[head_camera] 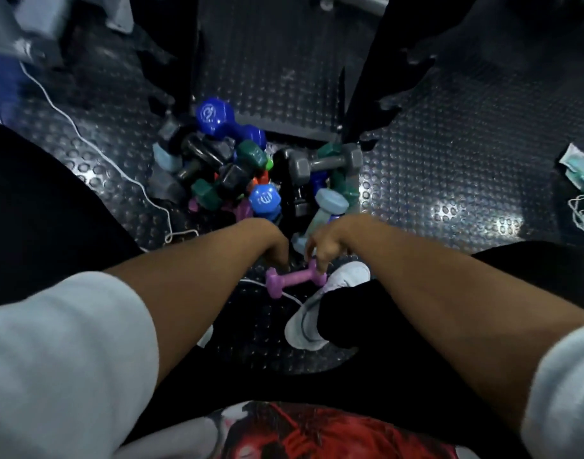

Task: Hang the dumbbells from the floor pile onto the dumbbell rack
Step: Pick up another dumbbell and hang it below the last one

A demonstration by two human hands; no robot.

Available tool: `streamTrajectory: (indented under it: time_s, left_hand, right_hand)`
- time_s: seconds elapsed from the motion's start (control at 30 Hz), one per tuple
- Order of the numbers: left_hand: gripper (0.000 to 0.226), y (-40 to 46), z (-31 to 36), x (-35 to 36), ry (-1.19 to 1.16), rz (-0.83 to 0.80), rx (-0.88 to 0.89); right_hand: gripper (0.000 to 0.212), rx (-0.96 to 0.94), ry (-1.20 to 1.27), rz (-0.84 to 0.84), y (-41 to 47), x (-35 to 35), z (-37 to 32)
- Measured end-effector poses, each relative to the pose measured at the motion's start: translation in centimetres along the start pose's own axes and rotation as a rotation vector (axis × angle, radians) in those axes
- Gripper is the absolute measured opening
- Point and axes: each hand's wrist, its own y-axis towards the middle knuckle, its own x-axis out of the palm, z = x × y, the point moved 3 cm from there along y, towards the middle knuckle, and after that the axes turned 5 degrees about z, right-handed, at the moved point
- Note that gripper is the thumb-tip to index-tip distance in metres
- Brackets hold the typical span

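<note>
A pile of dumbbells (237, 167) in blue, green, grey, black and pink lies on the studded floor mat. Closer to me, apart from the pile, a small purple dumbbell (292, 279) lies on the floor. My right hand (320, 250) reaches down and its fingertips pinch the right end of the purple dumbbell. My left hand (275, 248) hangs just above the dumbbell's left end, its fingers pointing down and lost in shadow. The black uprights of the dumbbell rack (361, 91) rise behind the pile, with hooks along their sides.
My white shoe (320, 309) stands right beside the purple dumbbell. A white cable (95, 144) runs across the floor at the left. A packet and tangled cord (581, 180) lie at the far right. A raised mat (270, 71) sits between the rack uprights.
</note>
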Motion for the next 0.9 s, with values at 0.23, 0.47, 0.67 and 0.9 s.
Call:
streamTrajectory:
  time_s: [0.23,0.47,0.67,0.9]
  left_hand:
    - [0.044,3.9,-0.5,2.6,-0.048,-0.017,0.032]
    - [0.070,8.3,-0.4,8.4,-0.248,0.121,-0.082]
    - [0.057,10.0,-1.0,9.8,-0.401,0.194,-0.108]
    - [0.038,10.1,-1.4,8.8,-0.354,0.187,-0.115]
  right_hand:
    - [0.054,0.034,0.066,-0.019,5.2,3.6,2.8]
    - [0.071,0.068,0.164,0.089,10.8,7.7,4.5]
    - [0.065,0.092,0.239,0.155,13.3,9.9,4.7]
    - [0.040,0.085,0.267,0.225,13.6,9.8,4.6]
